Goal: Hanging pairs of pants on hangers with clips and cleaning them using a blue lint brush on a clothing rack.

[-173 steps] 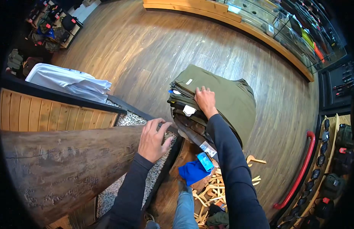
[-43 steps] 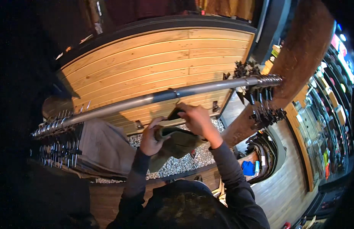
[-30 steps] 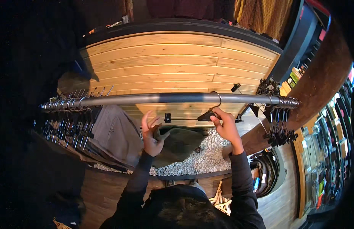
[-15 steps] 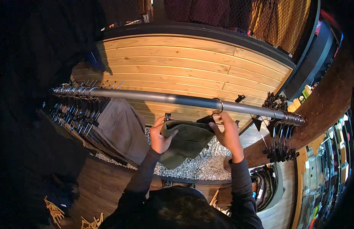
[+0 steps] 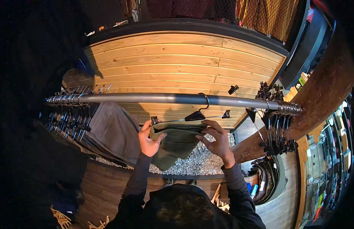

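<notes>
A pair of dark olive trousers (image 5: pixel 177 144) hangs folded below the rail, waistband upward. My left hand (image 5: pixel 148 142) is closed on the waistband's left end, thumb in front, beside the black clip of a clip hanger (image 5: pixel 195 116). My right hand (image 5: pixel 218 142) pinches the waistband's right end between thumb and fingers. The hanger hooks over the metal rail (image 5: pixel 158 98), its bar just above the waistband. Its right clip stands apart from the cloth, to the right of my hand. Whether the left clip grips the cloth is hidden by my fingers.
Brown-grey trousers (image 5: pixel 112 124) and several others hang packed on the rail's left. Bare clip hangers (image 5: pixel 278 129) bunch at its right end by a brown post (image 5: pixel 318 87). Behind is a wooden plank panel (image 5: pixel 158 57); white pebbles (image 5: pixel 200 162) lie below. Wooden hangers (image 5: pixel 60 217) sit lower left.
My right hand has come down from the hanger's middle to the trousers' right edge. The hanger's hook and black middle now show uncovered. The whole view has shifted slightly.
</notes>
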`<action>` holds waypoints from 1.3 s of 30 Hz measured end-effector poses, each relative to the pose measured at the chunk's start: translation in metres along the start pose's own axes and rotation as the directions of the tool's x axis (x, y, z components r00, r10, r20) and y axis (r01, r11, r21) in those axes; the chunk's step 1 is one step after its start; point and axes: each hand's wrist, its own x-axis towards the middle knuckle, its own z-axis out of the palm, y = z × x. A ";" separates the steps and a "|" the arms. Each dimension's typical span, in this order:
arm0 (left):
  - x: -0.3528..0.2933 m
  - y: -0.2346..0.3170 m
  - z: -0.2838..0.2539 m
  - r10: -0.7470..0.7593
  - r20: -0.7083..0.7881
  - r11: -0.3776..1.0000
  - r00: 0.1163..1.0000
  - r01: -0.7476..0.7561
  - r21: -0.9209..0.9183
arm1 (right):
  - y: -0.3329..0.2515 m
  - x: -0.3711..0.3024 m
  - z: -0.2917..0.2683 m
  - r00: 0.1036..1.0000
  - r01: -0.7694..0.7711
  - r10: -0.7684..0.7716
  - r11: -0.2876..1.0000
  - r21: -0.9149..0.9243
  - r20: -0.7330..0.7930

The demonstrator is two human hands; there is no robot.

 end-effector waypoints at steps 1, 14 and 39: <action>0.001 -0.001 -0.001 0.001 0.004 1.000 1.000 -0.001 -0.001 | 0.003 -0.002 0.001 0.999 -0.030 0.030 0.999 0.021 0.019; -0.003 -0.005 0.000 -0.011 0.058 0.997 0.998 0.016 -0.080 | -0.059 0.059 0.015 0.964 0.197 -0.175 0.976 -0.094 0.203; -0.038 -0.029 0.005 -0.050 0.046 0.985 0.998 0.042 0.169 | -0.030 0.087 0.070 0.847 0.147 -0.128 0.989 0.004 0.516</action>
